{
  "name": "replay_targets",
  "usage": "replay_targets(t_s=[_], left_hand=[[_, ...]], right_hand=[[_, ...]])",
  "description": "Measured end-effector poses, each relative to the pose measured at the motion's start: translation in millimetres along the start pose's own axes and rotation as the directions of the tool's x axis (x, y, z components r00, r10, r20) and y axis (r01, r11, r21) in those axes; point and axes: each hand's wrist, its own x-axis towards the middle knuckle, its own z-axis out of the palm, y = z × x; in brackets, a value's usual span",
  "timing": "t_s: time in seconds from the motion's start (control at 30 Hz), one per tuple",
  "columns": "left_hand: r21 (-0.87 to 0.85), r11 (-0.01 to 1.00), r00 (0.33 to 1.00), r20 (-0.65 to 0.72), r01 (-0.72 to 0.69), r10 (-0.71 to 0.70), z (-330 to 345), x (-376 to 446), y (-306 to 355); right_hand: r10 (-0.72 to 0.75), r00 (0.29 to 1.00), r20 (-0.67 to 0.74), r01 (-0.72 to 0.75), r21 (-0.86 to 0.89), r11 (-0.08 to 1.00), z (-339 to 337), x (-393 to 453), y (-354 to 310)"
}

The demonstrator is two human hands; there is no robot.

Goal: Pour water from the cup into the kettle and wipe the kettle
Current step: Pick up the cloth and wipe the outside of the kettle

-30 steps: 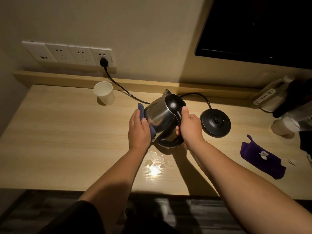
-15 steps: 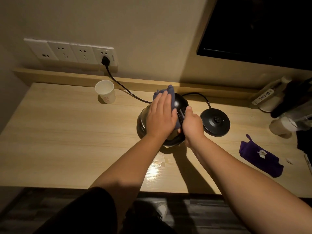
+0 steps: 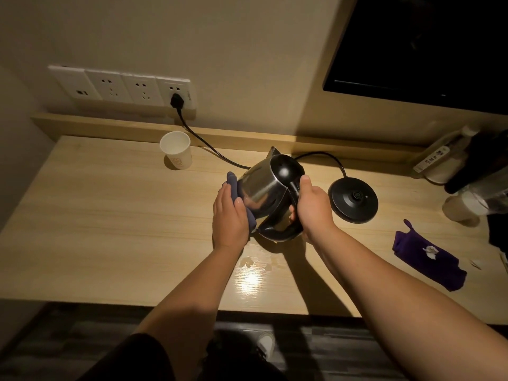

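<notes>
— While the kettle (image 3: 265,188) is tilting mid-table, why?
— Right hand (image 3: 310,209) is gripping its handle, exposing the flank; left hand (image 3: 229,215) is pressing a cloth (image 3: 236,192) there, fingers flat. Cup (image 3: 176,154) is waiting at ten o'clock.

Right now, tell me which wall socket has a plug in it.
The rightmost socket, nearest the kettle; the other three are empty.

L hand (image 3: 229,215) cloth (image 3: 235,189) on kettle (image 3: 264,188); R hand (image 3: 312,209) grips handle
</notes>
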Motion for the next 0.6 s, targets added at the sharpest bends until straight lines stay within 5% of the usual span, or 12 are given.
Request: replay_targets(t_s=[0.33,0.6], left_hand=[[-0.165,0.985,0.997,0.056,0.054,-0.045,-16.1,-1.8,11.9],[-0.056,0.998,0.994,0.102,-0.023,0.028,-12.3,-11.4,-7.4]], right_hand=[[0.093,0.994,0.050,-0.098,0.100,0.990,-23.2,3.5,3.4],[-0.043,0.995,0.090,0.052,-0.097,0.994,-24.3,9.5,8.0]])
